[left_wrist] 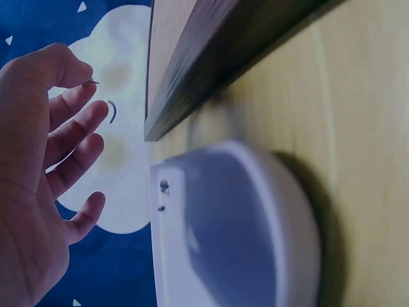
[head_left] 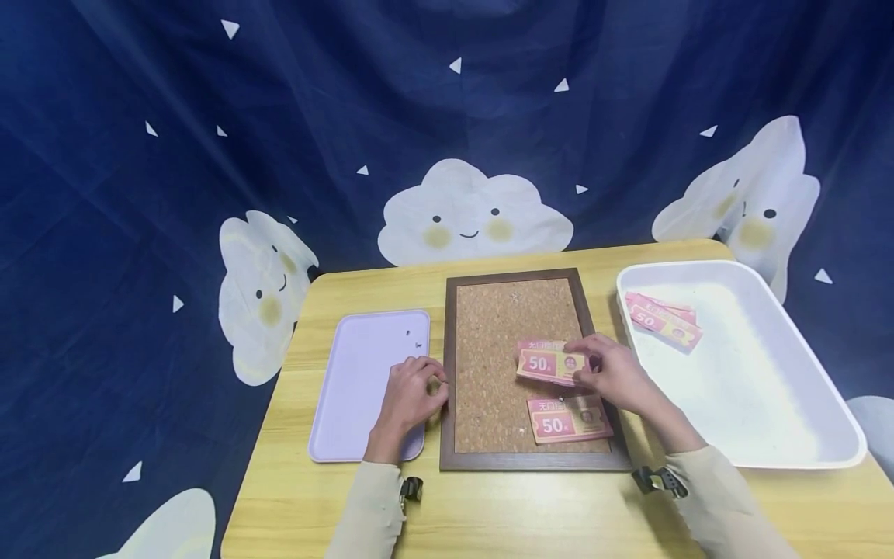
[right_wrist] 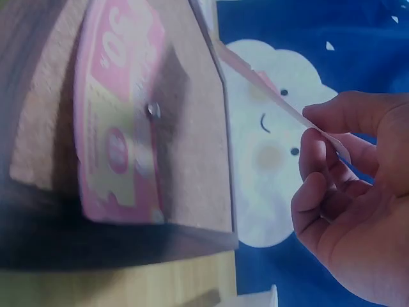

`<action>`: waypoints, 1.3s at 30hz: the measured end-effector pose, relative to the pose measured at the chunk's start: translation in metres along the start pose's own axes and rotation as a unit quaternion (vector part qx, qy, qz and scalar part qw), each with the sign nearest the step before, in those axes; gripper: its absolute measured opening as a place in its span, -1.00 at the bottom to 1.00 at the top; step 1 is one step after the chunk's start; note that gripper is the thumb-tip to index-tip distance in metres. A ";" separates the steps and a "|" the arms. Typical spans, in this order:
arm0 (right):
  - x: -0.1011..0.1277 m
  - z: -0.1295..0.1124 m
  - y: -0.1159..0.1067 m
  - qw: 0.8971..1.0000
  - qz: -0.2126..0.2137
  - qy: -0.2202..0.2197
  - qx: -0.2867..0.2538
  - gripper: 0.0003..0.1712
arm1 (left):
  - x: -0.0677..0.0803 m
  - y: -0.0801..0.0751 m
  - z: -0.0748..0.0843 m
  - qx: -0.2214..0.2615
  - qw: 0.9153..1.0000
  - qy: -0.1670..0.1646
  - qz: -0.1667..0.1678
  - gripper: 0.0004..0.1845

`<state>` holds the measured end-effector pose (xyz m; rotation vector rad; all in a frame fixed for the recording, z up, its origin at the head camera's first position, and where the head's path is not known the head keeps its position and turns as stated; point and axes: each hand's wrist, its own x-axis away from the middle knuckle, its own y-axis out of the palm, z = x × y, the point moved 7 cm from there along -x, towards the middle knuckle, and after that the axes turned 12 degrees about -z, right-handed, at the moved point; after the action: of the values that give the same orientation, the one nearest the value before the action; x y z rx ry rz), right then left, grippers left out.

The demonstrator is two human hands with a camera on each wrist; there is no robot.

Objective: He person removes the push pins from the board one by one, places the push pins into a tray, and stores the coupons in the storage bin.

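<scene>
My right hand (head_left: 618,374) pinches the right end of a pink and yellow paper coupon (head_left: 541,365) marked 50. In the right wrist view this coupon appears edge-on between thumb and fingers. It is over a cork board (head_left: 489,326) with a dark wooden frame. Nearer the front of the board lies another coupon (head_left: 552,425), with a clear pushpin (right_wrist: 153,110) at its upper edge. Beside the frame's left edge, my left hand (head_left: 414,392) pinches a small pushpin (left_wrist: 93,82) between thumb and forefinger, its thin point sticking out.
Left of the board, a shallow lilac tray (head_left: 352,388) has small pins (head_left: 418,345) near its far right corner. A deep white bin (head_left: 747,388) on the right contains several coupons (head_left: 663,320). Everything stands on a wooden table (head_left: 489,512) before a dark blue cloud-print curtain (head_left: 335,93).
</scene>
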<state>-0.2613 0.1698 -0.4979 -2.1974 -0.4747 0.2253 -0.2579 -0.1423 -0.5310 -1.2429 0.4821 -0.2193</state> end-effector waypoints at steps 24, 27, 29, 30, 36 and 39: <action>0.005 0.035 -0.056 0.996 0.077 0.037 0.023 -0.55 | -0.010 -0.024 -0.046 -0.013 0.998 -0.055 0.040 -0.92; 0.005 0.039 -0.062 0.996 0.079 0.042 0.020 -0.54 | -0.012 -0.025 -0.051 -0.018 0.997 -0.062 0.039 -0.91; 0.005 0.042 -0.066 0.995 0.082 0.049 0.018 -0.54 | -0.014 -0.026 -0.053 -0.022 0.997 -0.065 0.037 -0.90; 0.005 0.043 -0.068 0.995 0.085 0.054 0.019 -0.55 | -0.015 -0.026 -0.054 -0.024 0.997 -0.066 0.035 -0.89; 0.008 0.051 -0.078 0.991 0.103 0.084 0.013 -0.54 | -0.019 -0.026 -0.058 -0.030 0.996 -0.077 0.023 -0.88; 0.008 0.055 -0.080 0.990 0.103 0.098 0.006 -0.53 | -0.019 -0.027 -0.061 -0.024 0.996 -0.082 0.019 -0.88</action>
<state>-0.2921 0.2582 -0.4690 -2.2300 -0.1362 0.1190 -0.3001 -0.1947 -0.5152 -1.2863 0.3699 -0.0719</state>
